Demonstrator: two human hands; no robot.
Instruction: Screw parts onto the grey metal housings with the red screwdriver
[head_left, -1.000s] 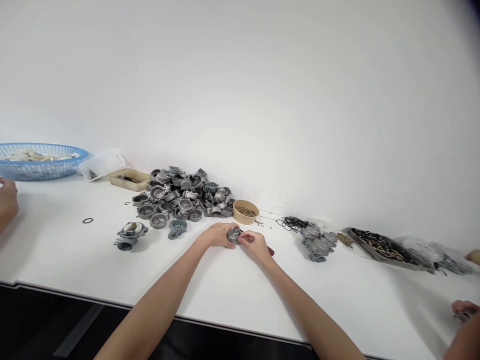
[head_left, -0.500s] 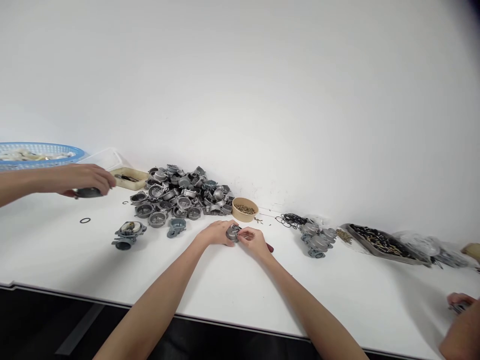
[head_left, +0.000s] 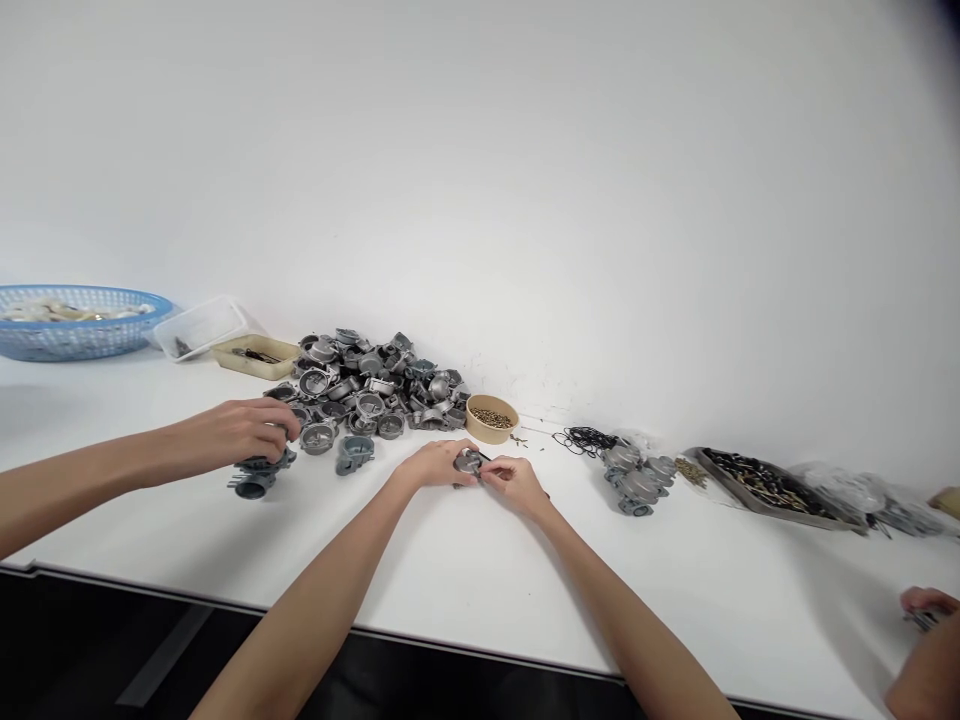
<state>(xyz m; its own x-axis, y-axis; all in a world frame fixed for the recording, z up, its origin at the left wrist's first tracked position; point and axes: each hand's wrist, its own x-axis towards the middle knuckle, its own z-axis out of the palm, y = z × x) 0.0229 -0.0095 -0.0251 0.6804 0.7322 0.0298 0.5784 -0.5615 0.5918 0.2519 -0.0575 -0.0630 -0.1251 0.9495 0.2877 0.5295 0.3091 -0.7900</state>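
Note:
My left hand and my right hand meet over a small round grey metal part on the white table. Fingers of both hands curl round the part and pinch it from either side. A thin dark piece sticks out just right of the part, under my right fingertips. A tan bowl of small brass screws stands right behind my hands. The big pile of grey metal castings lies to the back left.
A co-worker's hand from the left rests on a grey carburettor body. Another person's hand shows at the right edge. A blue basket, clear tub, beige tray, black O-rings, a few castings and a parts tray line the wall.
The co-worker's hand came from the far left, across the table, down onto the carburettor body. My hands stayed on the small part with only slight finger movement.

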